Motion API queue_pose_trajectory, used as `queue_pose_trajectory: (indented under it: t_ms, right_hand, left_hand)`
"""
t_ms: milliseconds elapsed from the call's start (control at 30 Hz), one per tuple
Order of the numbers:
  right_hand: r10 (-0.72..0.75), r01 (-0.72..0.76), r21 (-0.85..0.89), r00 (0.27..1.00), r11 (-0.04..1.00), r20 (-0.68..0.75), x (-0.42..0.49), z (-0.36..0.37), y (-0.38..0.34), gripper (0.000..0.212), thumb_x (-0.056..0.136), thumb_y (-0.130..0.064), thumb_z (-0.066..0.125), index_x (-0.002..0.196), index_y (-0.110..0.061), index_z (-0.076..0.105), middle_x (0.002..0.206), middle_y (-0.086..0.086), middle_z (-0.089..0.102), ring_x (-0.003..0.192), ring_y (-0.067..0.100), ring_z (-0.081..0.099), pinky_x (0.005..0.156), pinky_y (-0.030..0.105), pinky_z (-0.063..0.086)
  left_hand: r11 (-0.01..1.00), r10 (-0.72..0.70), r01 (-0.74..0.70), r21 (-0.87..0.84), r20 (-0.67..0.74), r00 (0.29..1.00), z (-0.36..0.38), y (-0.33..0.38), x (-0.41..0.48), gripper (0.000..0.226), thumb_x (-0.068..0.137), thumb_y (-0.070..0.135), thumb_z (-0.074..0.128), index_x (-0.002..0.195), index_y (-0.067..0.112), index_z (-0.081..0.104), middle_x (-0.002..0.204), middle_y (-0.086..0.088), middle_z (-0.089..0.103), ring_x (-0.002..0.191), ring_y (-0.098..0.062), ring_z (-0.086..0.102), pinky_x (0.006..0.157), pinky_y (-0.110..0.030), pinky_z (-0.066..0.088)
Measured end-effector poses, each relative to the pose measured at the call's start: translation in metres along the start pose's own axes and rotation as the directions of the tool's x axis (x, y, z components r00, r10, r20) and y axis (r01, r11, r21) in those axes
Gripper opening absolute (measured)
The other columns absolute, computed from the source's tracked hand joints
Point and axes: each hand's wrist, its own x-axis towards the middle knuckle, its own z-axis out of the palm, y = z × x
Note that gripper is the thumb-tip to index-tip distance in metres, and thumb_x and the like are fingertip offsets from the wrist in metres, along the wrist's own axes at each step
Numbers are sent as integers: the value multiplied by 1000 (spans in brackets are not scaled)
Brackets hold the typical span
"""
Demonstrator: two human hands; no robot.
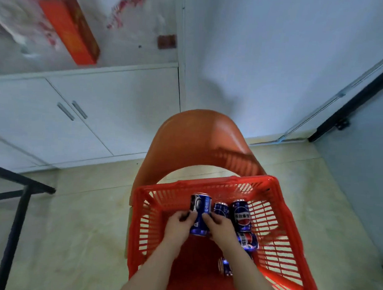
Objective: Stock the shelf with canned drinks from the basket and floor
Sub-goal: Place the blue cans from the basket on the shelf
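Blue can (200,212) lies inside the red basket (206,185), held between left grip (179,226) and right grip (220,229), both curled round its sides.

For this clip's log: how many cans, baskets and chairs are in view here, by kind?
Blue cans: 5, with the held can gripped by left hand and right hand
Red basket: 1
Orange chair: 1
Total: 7
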Motion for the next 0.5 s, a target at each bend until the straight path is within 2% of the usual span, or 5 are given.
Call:
queue_pose_trajectory:
  t_ms: [133,233,333,367,500]
  right_hand:
    - [-17,22,115,999,993,-50,-50,-27,-34,7,95,-29,60,90,-29,65,82,-6,72,77,13,68,74,33,55]
    - [-67,86,190,992,978,-105,-88,-56,-56,5,95,-25,61,92,-24,64,86,3,71,71,13,66,61,24,55]
    - [-128,174,212,969,962,-213,-128,-91,-72,5,93,-31,64,96,-28,63,87,1,70,74,14,64,78,34,54]
    - [-143,202,229,958,952,-250,-142,-104,-73,7,92,-32,65,96,-27,63,87,1,71,75,16,64,77,34,54]
    - [-195,304,248,903,920,-383,-201,-153,-71,6,91,-34,65,88,-30,68,84,-3,75,75,17,68,63,25,50]
  left_hand:
    - [993,110,-112,39,63,992,5,42,-40,23,86,31,72,98,12,68,92,-2,74,85,-16,70,79,-30,55]
    - [978,196,-204,45,147,970,19,77,-70,25,83,31,75,94,9,70,90,-6,75,87,-21,71,80,-36,55]
    - [959,264,-281,33,253,931,44,109,-101,28,78,34,79,88,10,70,90,-8,75,86,-21,70,80,-38,54]
    - [952,286,-305,22,290,913,55,120,-116,25,77,32,80,86,11,69,88,-8,74,86,-22,70,83,-39,54]
    - [906,381,-423,12,413,828,98,144,-179,17,77,30,79,81,19,67,78,4,73,79,-17,71,78,-34,56]
